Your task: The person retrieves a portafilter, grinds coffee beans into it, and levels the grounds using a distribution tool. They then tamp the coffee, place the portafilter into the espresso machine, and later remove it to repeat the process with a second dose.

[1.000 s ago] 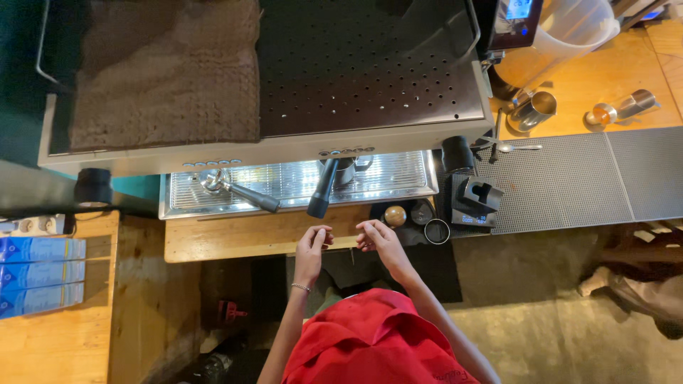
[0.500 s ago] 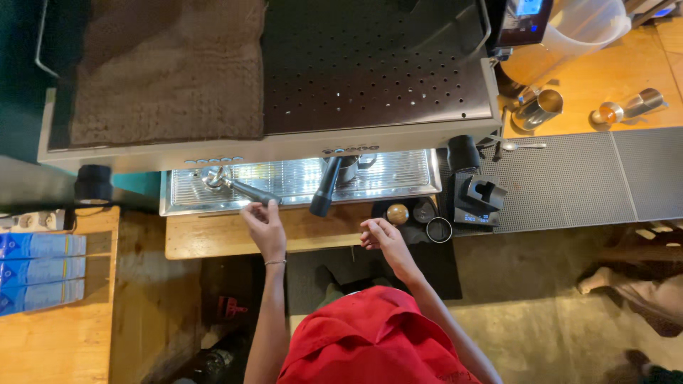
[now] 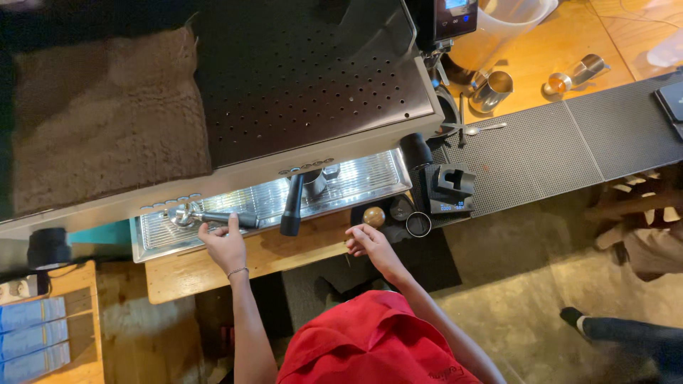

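Note:
I look straight down on an espresso machine (image 3: 306, 99) with a perforated dark top. My left hand (image 3: 223, 245) grips the black handle of the left portafilter (image 3: 213, 217), which is locked under the machine's left group. A second portafilter (image 3: 293, 206) with a black handle sits in the right group. My right hand (image 3: 367, 242) hovers with loosely curled fingers over the wooden counter edge (image 3: 284, 256), just below a wooden-topped tamper (image 3: 373, 216). It holds nothing.
A brown towel (image 3: 99, 121) covers the machine's left top. A black tamping stand (image 3: 449, 188) and a small ring (image 3: 418, 225) sit right of the tamper. Metal pitchers (image 3: 491, 89), a spoon (image 3: 477, 129) and black bar mats (image 3: 569, 142) lie at right. Another person's foot (image 3: 580, 320) shows at lower right.
My left hand moved left from the counter's middle up to the left portafilter handle and closed on it. My right hand stayed near the tamper.

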